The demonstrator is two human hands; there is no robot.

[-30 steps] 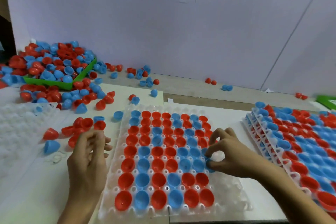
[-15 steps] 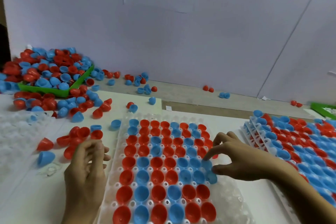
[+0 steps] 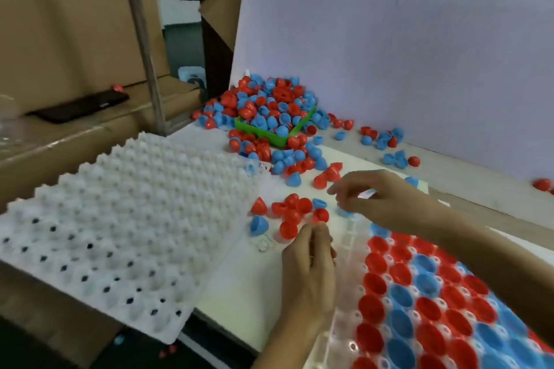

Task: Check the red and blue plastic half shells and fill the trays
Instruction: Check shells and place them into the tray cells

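Loose red and blue plastic half shells (image 3: 295, 213) are seen scattered on the white tabletop (image 3: 239, 281) between two trays. The left hand (image 3: 310, 272) is stretched toward this small cluster, its fingertips meeting at a red half shell (image 3: 320, 215); whether that shell is actually pinched cannot be told through the blur. The right hand (image 3: 386, 201) is held above the tabletop just behind the cluster, fingers loosely curled with nothing seen in them.

The clear plastic tray (image 3: 344, 302) at the near right corner is filled with red and blue shells set open side up, and its far end is crossed by the right forearm. A stack of empty white dimpled plastic trays (image 3: 120, 228) overhangs the tabletop's left edge. Behind the hands, a green plastic bin (image 3: 278, 139) heaped with shells is placed near the far edge, with more shells spilled around it.

The far edge is closed off by a white backing board (image 3: 389, 45) carrying faint printed characters. Brown cardboard cartons (image 3: 75, 24) are stacked to the left, and a dark flat device (image 3: 81, 105) is laid on one.
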